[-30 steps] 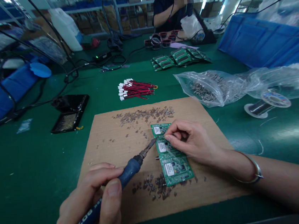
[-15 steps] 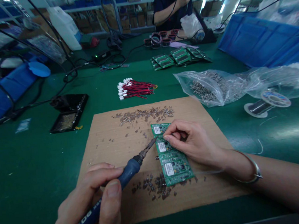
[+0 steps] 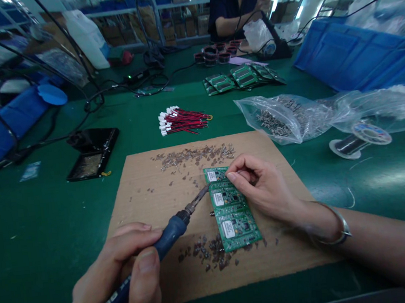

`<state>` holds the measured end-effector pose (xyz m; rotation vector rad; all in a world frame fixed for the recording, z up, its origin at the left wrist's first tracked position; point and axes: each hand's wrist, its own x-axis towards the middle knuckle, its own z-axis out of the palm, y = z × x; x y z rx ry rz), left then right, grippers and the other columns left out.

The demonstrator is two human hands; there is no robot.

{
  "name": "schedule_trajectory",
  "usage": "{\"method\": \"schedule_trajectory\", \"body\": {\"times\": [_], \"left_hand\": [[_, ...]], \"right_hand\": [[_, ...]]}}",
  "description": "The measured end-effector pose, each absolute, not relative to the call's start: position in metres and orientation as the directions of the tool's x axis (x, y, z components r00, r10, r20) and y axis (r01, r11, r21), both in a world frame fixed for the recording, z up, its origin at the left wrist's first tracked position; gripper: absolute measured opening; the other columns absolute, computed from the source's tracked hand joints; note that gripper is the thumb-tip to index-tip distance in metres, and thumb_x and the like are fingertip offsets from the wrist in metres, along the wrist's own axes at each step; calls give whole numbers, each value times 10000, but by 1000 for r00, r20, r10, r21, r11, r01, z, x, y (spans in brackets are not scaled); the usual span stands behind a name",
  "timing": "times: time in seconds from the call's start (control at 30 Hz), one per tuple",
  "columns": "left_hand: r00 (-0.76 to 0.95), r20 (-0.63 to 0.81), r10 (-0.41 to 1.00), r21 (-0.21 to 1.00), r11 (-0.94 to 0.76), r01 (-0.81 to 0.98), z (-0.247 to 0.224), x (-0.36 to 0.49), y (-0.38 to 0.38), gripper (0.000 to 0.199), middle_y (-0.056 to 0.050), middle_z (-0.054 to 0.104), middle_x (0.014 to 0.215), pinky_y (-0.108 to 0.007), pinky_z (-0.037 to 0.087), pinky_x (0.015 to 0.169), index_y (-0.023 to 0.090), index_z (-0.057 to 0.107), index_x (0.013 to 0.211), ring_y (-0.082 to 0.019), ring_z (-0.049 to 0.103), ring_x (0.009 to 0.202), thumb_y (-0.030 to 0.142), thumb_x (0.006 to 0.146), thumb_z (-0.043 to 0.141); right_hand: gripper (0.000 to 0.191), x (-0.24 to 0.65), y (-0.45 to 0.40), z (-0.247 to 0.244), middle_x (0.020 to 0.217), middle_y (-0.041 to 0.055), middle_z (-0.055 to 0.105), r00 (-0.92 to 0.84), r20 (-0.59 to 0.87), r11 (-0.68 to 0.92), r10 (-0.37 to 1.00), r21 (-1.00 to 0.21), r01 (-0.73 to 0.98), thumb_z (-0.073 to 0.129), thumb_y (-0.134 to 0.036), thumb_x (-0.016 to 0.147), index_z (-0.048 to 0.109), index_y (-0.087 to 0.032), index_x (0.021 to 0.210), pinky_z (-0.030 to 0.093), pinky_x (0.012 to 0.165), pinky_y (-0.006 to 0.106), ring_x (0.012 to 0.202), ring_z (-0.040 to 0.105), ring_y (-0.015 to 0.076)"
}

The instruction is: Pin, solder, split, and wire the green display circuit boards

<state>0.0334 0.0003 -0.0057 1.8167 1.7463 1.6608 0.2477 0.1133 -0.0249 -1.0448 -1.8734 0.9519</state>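
My left hand [image 3: 117,276] is wrapped round the blue handle of a soldering iron [image 3: 173,231]. The iron's tip meets the left edge of a green circuit board [image 3: 234,213], near its upper end. Over the board's upper right edge, my right hand [image 3: 260,184] is pinched; what sits between its fingertips is too small to make out, though a thin strand seems to run from them. White labels show on the board, which lies on a sheet of brown cardboard [image 3: 150,200]. Dark flakes are scattered above and below it.
Red-black wires [image 3: 188,120] with white plugs lie beyond the cardboard. A bag of metal pins [image 3: 278,119], a solder spool [image 3: 360,140] and a blue bin [image 3: 355,53] are right. An iron stand [image 3: 92,153] is left. Across the table sits a person [image 3: 227,9].
My right hand has drawn slightly right and up, away from the iron's tip. My left hand and the iron have shifted slightly left. The person opposite has moved a raised hand to the right.
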Motion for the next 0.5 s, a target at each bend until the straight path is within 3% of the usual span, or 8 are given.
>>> {"method": "schedule_trajectory", "body": {"times": [0.3, 0.5], "left_hand": [[-211, 591, 779, 660, -316, 681, -3, 37, 3, 100, -15, 651, 749, -312, 502, 711, 232, 653, 802, -174, 614, 754, 184, 779, 568], [-83, 663, 744, 567, -427, 704, -5, 29, 4, 137, -19, 653, 726, -340, 516, 684, 229, 660, 833, -183, 617, 701, 167, 728, 600]], "right_hand": [[109, 248, 113, -26, 581, -77, 302, -362, 245, 364, 900, -877, 313, 492, -294, 903, 518, -200, 856, 241, 471, 239, 494, 291, 82], [95, 250, 113, -25, 575, -75, 316, -373, 260, 385, 891, -868, 314, 503, -276, 891, 527, -196, 843, 252, 479, 241, 501, 304, 82]]}}
